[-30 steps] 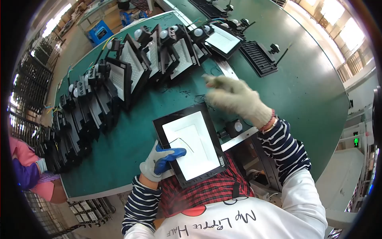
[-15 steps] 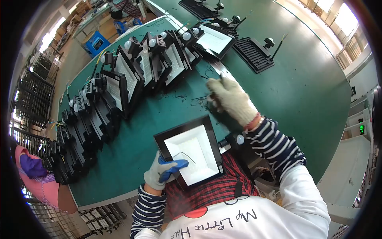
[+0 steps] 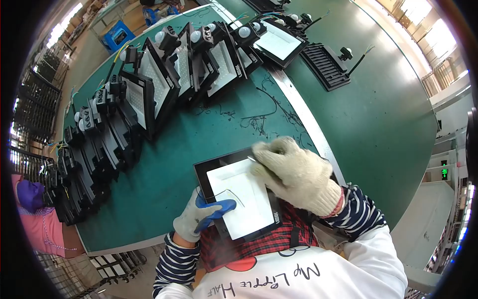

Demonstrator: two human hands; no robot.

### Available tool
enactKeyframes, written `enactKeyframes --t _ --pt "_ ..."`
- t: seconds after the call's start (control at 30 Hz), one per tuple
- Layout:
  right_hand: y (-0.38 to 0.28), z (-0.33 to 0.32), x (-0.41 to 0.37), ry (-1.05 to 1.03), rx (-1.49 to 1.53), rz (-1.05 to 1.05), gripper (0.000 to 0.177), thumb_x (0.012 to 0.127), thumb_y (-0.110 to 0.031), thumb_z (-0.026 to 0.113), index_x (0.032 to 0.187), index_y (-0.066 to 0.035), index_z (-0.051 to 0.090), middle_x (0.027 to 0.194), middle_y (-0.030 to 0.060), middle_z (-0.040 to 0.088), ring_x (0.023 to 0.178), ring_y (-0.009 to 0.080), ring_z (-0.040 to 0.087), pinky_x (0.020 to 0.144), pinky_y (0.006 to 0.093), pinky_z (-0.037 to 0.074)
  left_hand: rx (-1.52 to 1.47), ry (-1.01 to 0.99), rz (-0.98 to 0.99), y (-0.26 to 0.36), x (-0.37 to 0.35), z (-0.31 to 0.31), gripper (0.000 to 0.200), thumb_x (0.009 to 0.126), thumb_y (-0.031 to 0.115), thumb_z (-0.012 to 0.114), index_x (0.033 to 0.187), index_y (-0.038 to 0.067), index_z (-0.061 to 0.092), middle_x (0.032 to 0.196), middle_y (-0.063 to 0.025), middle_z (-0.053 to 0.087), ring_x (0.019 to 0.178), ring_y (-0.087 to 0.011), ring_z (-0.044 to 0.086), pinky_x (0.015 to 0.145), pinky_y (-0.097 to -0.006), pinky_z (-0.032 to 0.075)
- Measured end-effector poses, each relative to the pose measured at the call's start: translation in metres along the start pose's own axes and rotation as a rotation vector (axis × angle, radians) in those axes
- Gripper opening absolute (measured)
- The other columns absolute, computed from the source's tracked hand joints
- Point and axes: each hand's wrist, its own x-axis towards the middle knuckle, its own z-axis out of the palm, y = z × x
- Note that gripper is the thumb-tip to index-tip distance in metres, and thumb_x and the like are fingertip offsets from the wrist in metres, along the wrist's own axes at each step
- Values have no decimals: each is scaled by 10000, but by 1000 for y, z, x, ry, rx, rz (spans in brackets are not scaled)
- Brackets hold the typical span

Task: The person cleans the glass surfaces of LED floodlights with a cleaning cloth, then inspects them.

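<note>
A black-framed floodlight (image 3: pixel 239 199) with a white inside lies tilted over my lap at the table's near edge. My left hand (image 3: pixel 201 214), in a grey and blue glove, grips its left side with the thumb over the front. My right hand (image 3: pixel 296 174), in a cream knitted glove, is over the light's upper right corner. Its fingers are pinched around a small thin tool (image 3: pixel 252 159), of which only a light tip shows. Thin dark scraps (image 3: pixel 261 117) lie on the green table beyond the light.
Several floodlights (image 3: pixel 159 82) stand in a row on the left of the green table (image 3: pixel 184 149). A ribbed black housing (image 3: pixel 326 67) lies beyond the metal strip (image 3: pixel 308 117). Part of a person in pink (image 3: pixel 42 231) shows at far left.
My right hand has moved from over the table, down and toward me, onto the light's upper right corner. My left hand still holds the light. The view has shifted slightly.
</note>
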Motion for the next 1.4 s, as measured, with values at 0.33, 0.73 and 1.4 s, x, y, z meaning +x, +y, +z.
enactKeyframes --t 0.33,0.73,1.4 --pt "5 1 10 -3 -54 -66 350 1003 -402 550 1262 -177 621 1159 145 644 865 350 718 706 437 590 0 40 14 -16 -5 -14 841 750 204 845 1415 -54 399 1319 -158 590 1164 -221 632 1015 -334 518" --pt "68 6 21 37 1585 467 425 1016 -388 589 1236 -26 549 715 48 587 419 83 468 330 223 358 92 336 478 -31 -13 -17 599 847 -81 675 1400 -49 448 1212 -137 647 1053 -227 671 920 -330 553" --pt "16 -13 79 -57 -326 -309 338 913 -395 650 1156 -160 663 958 128 706 912 317 725 727 444 581 2069 196 1057 -33 -13 57 268 856 168 669 1119 170 718 1315 -143 647 1226 -390 587 1075 -641 411"
